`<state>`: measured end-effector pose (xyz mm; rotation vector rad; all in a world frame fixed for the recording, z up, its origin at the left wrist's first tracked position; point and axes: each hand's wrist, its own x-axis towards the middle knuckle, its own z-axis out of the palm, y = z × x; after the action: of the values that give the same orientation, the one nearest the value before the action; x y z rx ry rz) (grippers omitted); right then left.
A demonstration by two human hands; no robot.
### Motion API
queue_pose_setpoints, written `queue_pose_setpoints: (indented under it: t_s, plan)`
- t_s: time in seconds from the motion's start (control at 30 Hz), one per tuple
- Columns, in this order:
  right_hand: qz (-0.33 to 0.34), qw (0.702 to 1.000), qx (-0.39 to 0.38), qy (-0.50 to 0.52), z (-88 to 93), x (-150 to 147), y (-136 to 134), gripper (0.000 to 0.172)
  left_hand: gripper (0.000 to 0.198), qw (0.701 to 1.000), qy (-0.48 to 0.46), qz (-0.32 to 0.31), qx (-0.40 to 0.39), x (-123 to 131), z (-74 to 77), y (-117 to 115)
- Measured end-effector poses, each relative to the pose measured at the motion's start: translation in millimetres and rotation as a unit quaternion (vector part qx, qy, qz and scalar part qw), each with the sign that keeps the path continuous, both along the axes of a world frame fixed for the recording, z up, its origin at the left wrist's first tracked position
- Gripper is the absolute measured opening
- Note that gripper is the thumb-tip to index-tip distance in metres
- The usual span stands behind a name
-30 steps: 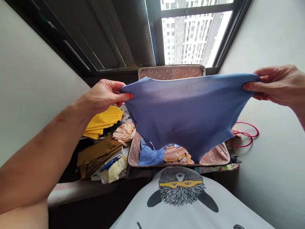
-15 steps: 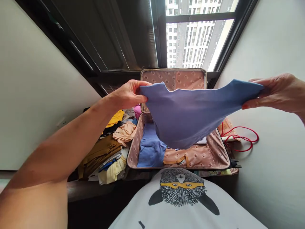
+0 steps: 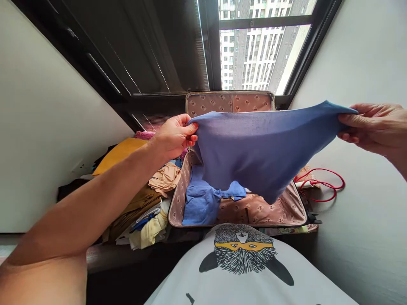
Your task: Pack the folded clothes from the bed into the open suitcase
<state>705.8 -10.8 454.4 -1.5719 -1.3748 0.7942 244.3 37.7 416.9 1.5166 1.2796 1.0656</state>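
With our left hand [image 3: 176, 133] and right hand [image 3: 377, 127] we pinch opposite ends of the wide blue fabric garment [image 3: 254, 148], and uneven pulling could skew it.

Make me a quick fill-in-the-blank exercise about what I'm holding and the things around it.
1. The left hand and the right hand make a total of ____ hands gripping the blue garment.
2. The suitcase below it stands ____ rather than closed.
3. The looped cord near the wall is coloured ____.
4. The animal print on the white top shows a mask coloured ____.

Missing words: two; open; red; yellow.
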Motion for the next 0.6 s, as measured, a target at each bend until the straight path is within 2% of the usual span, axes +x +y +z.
queue_pose_setpoints:
  t_s: [0.07, 0.13, 0.27, 0.37, 0.47, 0.6]
  plan:
    - [0.021, 0.999, 0.029, -0.042, -7.8, 0.3, 3.1, 0.056, 0.029, 0.999, 0.027, -0.014, 0.032, 4.3, 2.3, -5.3]
    - [0.071, 0.987, 0.05, -0.135, -14.6, -1.3, 7.8, 0.06, 0.035, 0.992, 0.086, -0.058, 0.077, 10.5, 5.4, -8.1]
    - [0.227, 0.915, 0.136, -0.303, -19.7, -21.1, 18.0, 0.059, 0.033, 0.959, 0.186, -0.159, 0.145, 29.6, 7.5, -1.0]
    - [0.31, 0.879, 0.193, -0.307, -19.1, -41.0, 28.4, 0.052, 0.023, 0.957, 0.167, -0.191, 0.142, 46.7, 7.2, 13.0]
    - [0.357, 0.892, 0.181, -0.212, -17.3, -51.7, 43.0, 0.048, 0.017, 0.953, 0.133, -0.238, 0.134, 58.8, 12.0, 30.2]
    - [0.303, 0.936, 0.154, -0.086, -11.4, -58.5, 58.8, 0.055, 0.015, 0.921, 0.135, -0.333, 0.151, 60.8, 22.4, 56.9]
